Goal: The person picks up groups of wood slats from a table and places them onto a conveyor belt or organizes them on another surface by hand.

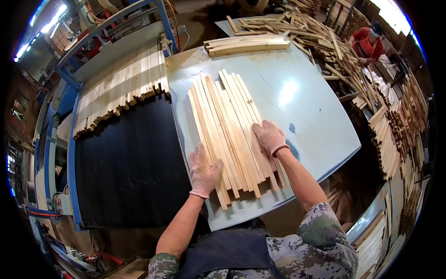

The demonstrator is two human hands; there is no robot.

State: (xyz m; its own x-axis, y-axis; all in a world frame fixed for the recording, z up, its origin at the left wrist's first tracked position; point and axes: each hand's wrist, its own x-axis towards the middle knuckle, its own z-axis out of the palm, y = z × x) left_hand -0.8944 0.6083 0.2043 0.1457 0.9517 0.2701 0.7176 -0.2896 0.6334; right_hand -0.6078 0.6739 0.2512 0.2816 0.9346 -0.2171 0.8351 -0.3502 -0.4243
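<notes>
A flat bundle of pale wooden strips lies lengthwise on the light blue-grey tabletop, its near ends uneven. My left hand, in a pinkish knit glove, rests flat against the bundle's left edge, with the thumb spread over the wood. On the opposite side my right hand, gloved alike, touches the right edge with its fingers extended. The strips sit between the two hands, and neither hand wraps round a single piece. Part of the right hand's fingertips is hard to make out.
Left of the table runs a black conveyor belt in a blue frame, with a row of strips at its far end. More strips lie along the table's far edge. Beyond, a loose wood pile stands near a person in red.
</notes>
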